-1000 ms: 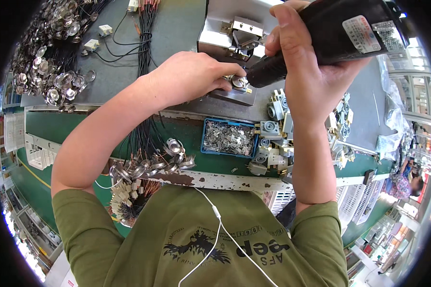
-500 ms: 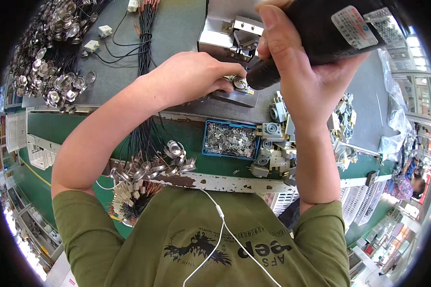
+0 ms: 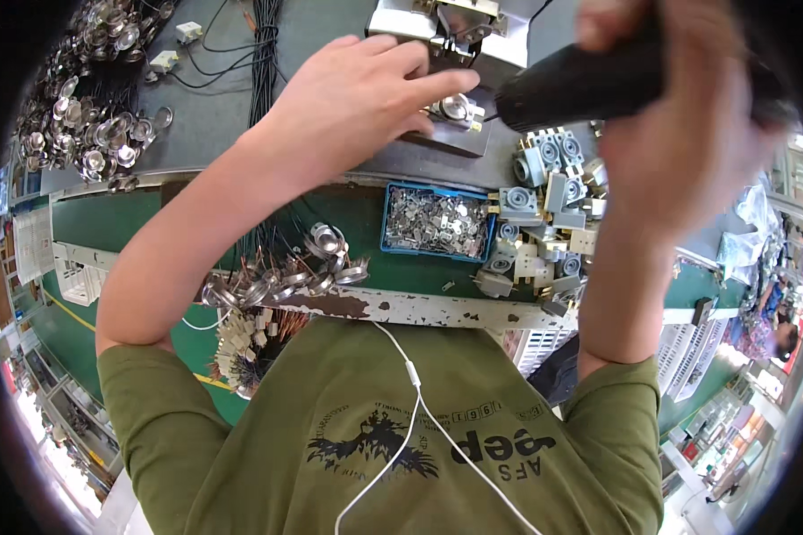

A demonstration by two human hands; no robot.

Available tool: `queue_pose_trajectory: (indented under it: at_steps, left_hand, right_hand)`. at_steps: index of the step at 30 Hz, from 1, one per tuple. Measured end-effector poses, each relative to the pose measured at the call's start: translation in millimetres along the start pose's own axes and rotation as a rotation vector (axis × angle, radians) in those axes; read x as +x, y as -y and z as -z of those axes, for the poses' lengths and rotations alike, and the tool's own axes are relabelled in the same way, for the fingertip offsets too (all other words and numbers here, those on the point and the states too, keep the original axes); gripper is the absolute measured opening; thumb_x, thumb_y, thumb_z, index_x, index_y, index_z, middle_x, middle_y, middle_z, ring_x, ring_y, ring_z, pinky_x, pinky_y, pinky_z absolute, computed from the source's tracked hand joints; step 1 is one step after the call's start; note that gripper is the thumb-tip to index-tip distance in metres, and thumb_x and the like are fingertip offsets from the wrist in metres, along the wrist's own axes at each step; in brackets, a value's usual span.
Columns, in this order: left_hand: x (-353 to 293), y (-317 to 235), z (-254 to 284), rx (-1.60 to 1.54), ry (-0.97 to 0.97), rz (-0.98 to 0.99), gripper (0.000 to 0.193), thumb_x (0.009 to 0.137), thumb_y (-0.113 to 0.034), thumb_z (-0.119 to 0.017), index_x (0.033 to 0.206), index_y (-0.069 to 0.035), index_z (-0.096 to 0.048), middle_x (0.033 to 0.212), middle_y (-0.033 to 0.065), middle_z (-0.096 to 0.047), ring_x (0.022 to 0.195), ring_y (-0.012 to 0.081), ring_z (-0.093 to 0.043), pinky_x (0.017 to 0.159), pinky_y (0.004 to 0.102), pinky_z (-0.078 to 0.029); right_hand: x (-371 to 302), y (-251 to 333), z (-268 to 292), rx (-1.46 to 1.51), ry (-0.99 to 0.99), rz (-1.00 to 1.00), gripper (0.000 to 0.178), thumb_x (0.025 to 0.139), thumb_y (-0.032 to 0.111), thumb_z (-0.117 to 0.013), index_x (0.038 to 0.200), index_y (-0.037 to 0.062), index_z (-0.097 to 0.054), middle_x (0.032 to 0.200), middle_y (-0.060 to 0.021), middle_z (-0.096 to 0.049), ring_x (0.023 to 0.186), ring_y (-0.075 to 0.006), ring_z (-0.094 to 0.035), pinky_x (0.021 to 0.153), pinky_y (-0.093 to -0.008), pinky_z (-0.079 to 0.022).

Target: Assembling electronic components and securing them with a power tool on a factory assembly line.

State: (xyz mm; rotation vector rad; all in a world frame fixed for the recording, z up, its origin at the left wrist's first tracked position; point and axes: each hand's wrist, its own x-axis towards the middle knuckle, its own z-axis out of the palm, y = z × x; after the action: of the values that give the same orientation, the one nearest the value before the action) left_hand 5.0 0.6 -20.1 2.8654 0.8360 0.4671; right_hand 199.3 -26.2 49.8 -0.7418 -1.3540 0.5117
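L hand [image 3: 366, 94]: fingers spread, index & thumb either side of small round-topped part [image 3: 456, 109], which sits on metal block [image 3: 455, 141] btwn their tips; can't tell if either touches. R hand [image 3: 687, 152] blurry but wrapped round black power driver [image 3: 589, 85], thin bit [image 3: 491, 118] just right of L index tip. Part's prob. light, stiff, slick on top; metal tab [image 3: 476, 125] might bend, so best hold = body sides. Driver looks heavy-ish, rigid; grip mid-handle. Nearer the body than L fingertips: blue tray [image 3: 433, 256] w/ metal bits [image 3: 437, 223], grey parts [image 3: 519, 201] to its right.
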Motion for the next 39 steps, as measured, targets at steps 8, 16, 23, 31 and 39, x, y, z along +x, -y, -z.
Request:
queue_pose_trajectory:
  at_steps: [8, 16, 23, 31, 39]
  left_hand:
    - [-10, -49, -23, -0.077, 0.314, -0.49, 0.005, 0.083, -0.018, -0.068, 0.084, -0.016, -0.071, 0.085, -0.0004, -0.067, 0.089, 0.0192, -0.069, 0.075, 0.0353, -0.051]
    - [-11, -56, -22, -0.103, 0.33, -0.487, 0.008, 0.09, -0.02, -0.062, 0.089, -0.013, -0.065, 0.083, 0.0018, -0.067, 0.086, 0.0208, -0.07, 0.071, 0.0363, -0.051]
    - [-11, -50, -14, -0.361, 0.393, -0.319, 0.016, 0.089, -0.019, -0.058, 0.1, -0.007, -0.061, 0.085, 0.0096, -0.06, 0.085, 0.0318, -0.066, 0.077, 0.0449, -0.053]
    - [-12, -47, -9, -0.535, 0.455, -0.185, 0.025, 0.096, -0.029, -0.065, 0.104, -0.005, -0.06, 0.084, 0.0147, -0.067, 0.085, 0.0386, -0.069, 0.074, 0.05, -0.053]
    - [-13, -45, -6, -0.578, 0.428, -0.191, 0.024, 0.093, -0.021, -0.064, 0.099, 0.001, -0.058, 0.088, 0.0168, -0.071, 0.089, 0.0384, -0.071, 0.077, 0.0496, -0.056]
  right_hand:
    - [16, 12, 41, 0.057, 0.112, 0.057, 0.017, 0.096, 0.013, -0.071, 0.097, -0.0022, -0.064, 0.085, -0.0152, -0.069, 0.066, -0.0222, -0.066, 0.066, -0.0361, -0.054]
    - [37, 32, 55, 0.259, 0.039, 0.143, 0.02, 0.097, 0.01, -0.07, 0.108, 0.0, -0.056, 0.091, -0.0174, -0.071, 0.066, -0.0218, -0.067, 0.063, -0.0372, -0.056]
    - [39, -5, -10, 0.125, -0.225, 0.225, 0.04, 0.096, 0.005, -0.071, 0.122, 0.0043, -0.041, 0.093, -0.0205, -0.071, 0.063, -0.0209, -0.068, 0.056, -0.0381, -0.058]
    - [38, -10, -18, 0.124, -0.153, 0.174, 0.055, 0.093, 0.0, -0.072, 0.128, 0.0066, -0.031, 0.094, -0.0225, -0.071, 0.059, -0.0201, -0.067, 0.052, -0.0375, -0.057]
    - [39, -15, -24, 0.163, -0.141, 0.174, 0.06, 0.093, -0.005, -0.07, 0.134, 0.0097, -0.029, 0.094, -0.0187, -0.071, 0.058, -0.0189, -0.066, 0.052, -0.0357, -0.057]
